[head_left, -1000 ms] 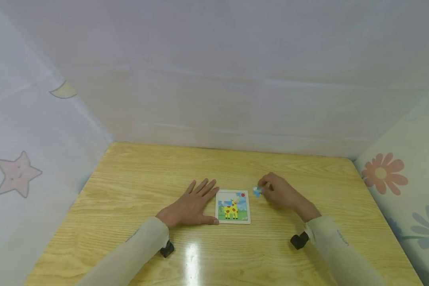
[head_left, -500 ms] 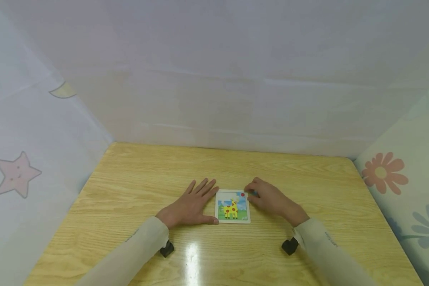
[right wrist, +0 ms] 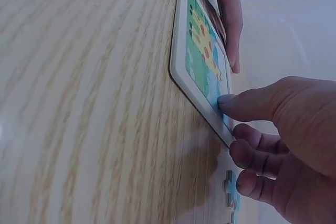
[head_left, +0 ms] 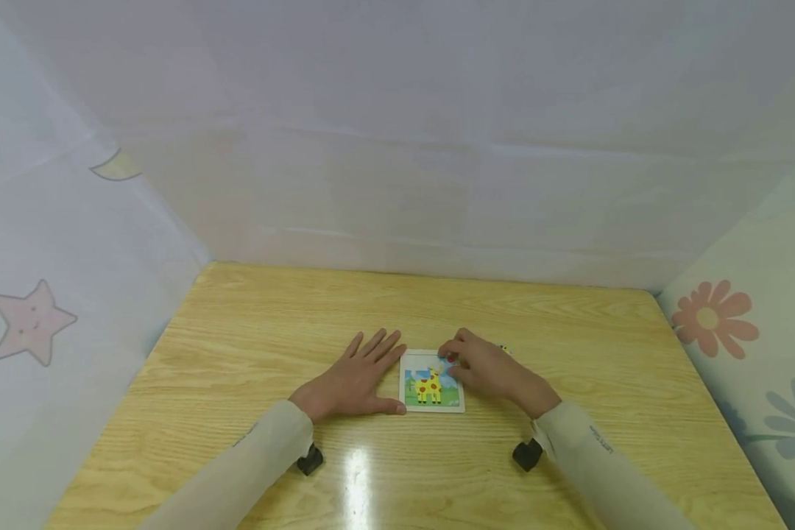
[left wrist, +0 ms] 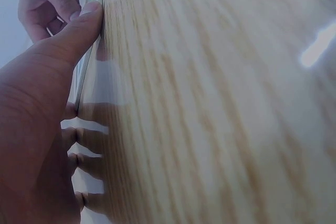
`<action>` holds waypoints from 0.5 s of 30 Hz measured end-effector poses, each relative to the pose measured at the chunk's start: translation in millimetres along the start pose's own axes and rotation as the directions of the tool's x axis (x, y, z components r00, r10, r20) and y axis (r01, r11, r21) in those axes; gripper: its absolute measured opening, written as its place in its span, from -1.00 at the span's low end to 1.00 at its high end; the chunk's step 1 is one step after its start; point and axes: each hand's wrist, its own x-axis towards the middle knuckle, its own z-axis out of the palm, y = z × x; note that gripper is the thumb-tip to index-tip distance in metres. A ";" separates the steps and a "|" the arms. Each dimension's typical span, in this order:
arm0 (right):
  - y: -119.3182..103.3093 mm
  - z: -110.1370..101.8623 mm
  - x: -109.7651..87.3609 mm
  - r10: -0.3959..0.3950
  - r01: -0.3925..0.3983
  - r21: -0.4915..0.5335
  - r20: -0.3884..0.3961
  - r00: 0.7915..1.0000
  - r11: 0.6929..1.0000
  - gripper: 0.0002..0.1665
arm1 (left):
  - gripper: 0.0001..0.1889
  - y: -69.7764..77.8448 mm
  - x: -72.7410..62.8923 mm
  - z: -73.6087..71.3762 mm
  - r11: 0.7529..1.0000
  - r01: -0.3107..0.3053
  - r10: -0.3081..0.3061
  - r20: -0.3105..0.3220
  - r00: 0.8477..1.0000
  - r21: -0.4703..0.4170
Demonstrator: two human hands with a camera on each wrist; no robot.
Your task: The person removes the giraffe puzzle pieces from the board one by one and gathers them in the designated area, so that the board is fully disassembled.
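A square giraffe jigsaw puzzle (head_left: 428, 383) in a white frame lies on the table; its upper left part shows bare white. My left hand (head_left: 350, 384) is spread flat at its left side, thumb and fingertips at the frame's edge. At the upper right corner, my right hand (head_left: 490, 368) has its thumb and forefinger bent about the corner puzzle piece with a red dot (head_left: 450, 358). The right thumb (right wrist: 233, 106) touches the blue picture in the right wrist view. A loose puzzle piece (right wrist: 231, 187) lies on the table below the other curled fingers.
The wooden table (head_left: 318, 309) meets a pale cloth wall (head_left: 397, 184) at its far edge. Printed cloth stands at both sides. Part of another bit of puzzle (head_left: 505, 348) shows just behind the right hand. Light glares on the table at the front.
My right hand has moved left from beside a loose blue puzzle piece to the puzzle's upper right corner. The left hand and the frame have stayed in place.
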 end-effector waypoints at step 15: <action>-2.7 -1.5 4.9 -0.002 0.002 0.004 0.050 0.999 1.000 -0.62 | 0.18 0.9 -1.1 -1.1 1.000 0.003 -0.003 0.001 1.000 -0.010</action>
